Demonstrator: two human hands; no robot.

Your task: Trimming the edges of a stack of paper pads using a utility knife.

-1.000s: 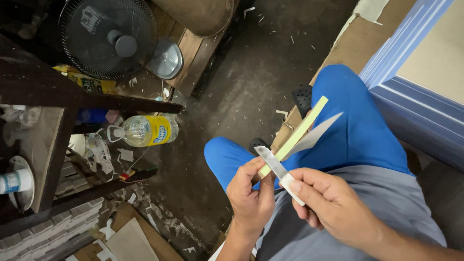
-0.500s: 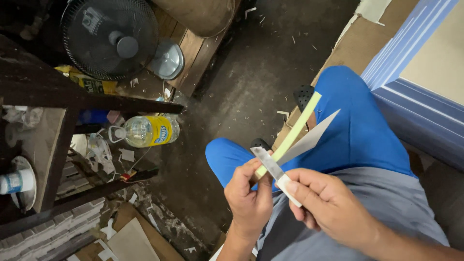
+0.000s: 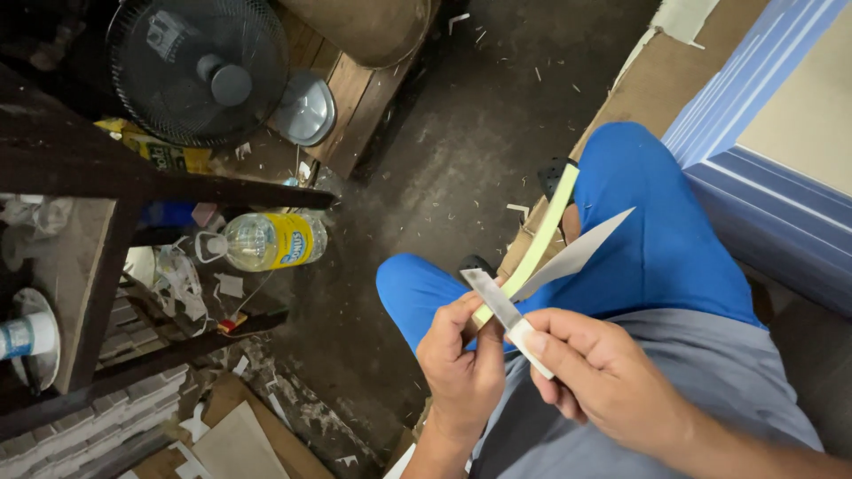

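Note:
My left hand (image 3: 461, 364) pinches the near end of a long, thin, pale green strip (image 3: 543, 239) that rises away over my blue-clad knees. A grey sliver (image 3: 579, 253) is peeling off the strip to the right. My right hand (image 3: 595, 377) grips a small knife (image 3: 497, 306) by its white handle. The blade lies against the strip just above my left thumb.
A black fan (image 3: 197, 69) and a metal lid (image 3: 306, 108) lie at the upper left. A plastic bottle with a yellow label (image 3: 266, 239) rests beside a dark wooden shelf (image 3: 106, 177). Shavings litter the dark floor (image 3: 461, 133). A blue door frame (image 3: 763, 133) stands at the right.
The green strip has swung slightly upward and to the right; both hands keep their grip and have barely moved.

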